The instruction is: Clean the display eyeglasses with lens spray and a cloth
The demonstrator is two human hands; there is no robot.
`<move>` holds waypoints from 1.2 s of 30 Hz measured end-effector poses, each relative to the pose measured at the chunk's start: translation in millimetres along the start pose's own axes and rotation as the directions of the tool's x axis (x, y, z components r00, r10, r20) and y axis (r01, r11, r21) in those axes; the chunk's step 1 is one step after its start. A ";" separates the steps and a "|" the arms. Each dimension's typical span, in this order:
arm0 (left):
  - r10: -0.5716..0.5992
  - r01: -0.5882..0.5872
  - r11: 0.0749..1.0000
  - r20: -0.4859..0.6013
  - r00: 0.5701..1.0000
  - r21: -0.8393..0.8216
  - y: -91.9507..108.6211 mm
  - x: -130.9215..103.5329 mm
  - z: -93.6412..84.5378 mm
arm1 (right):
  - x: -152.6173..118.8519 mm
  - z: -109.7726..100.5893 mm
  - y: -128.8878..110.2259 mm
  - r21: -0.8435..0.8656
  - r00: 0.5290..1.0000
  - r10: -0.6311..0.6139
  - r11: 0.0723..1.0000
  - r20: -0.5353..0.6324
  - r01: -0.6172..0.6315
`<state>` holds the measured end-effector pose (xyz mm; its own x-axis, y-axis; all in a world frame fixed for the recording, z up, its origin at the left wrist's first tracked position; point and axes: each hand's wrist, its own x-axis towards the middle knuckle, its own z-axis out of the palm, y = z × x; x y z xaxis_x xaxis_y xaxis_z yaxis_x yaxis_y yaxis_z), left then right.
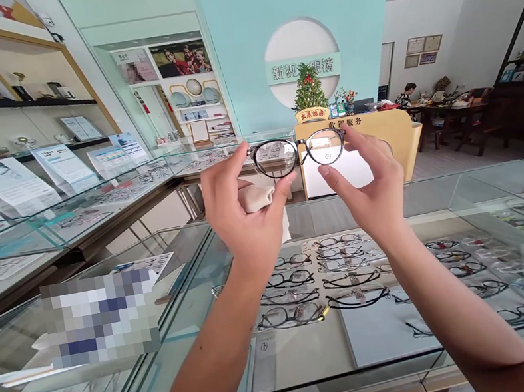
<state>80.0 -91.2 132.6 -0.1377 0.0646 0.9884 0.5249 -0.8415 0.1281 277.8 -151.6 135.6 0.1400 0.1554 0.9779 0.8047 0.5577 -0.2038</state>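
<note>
A pair of eyeglasses (pixel 302 143) with a dark round frame is held up at eye level between my two hands. My left hand (pixel 247 202) pinches the frame at its left side, thumb below the lens and index finger at the upper corner. Bunched in that same palm is a pale cloth (pixel 258 199), part of it hanging behind the wrist. On the opposite side, my right hand (pixel 371 177) grips the right edge of the frame between thumb and fingers. Both lenses face forward and the view shows through them.
Below my arms stands a glass display case (pixel 314 349) with rows of eyeglasses. Papers (pixel 157 265) lie on the glass to the left. More glass counters (pixel 73 219) with standing cards run along the left. A reception desk (pixel 408 136) is ahead; a person (pixel 407 95) sits behind at right.
</note>
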 end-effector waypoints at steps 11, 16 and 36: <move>-0.013 0.014 0.999 -0.011 1.000 0.046 3.1 1.5 -0.5 | -0.1 -0.5 -0.2 -0.067 0.999 0.026 0.997 0.019 -0.025; -0.024 0.025 0.999 -0.009 1.000 0.032 3.4 1.0 -1.4 | -1.0 0.1 -0.2 -0.081 0.998 0.051 0.996 0.034 -0.048; 0.011 -0.009 0.999 -0.031 0.999 0.045 2.9 0.7 -0.1 | 0.2 0.0 -0.5 -0.116 0.998 0.056 0.992 0.037 -0.051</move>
<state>81.3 -93.6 133.6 -0.1577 0.0392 0.9867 0.5631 -0.8173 0.1224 277.4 -151.8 135.9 0.1635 0.2163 0.9625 0.8581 0.4503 -0.2469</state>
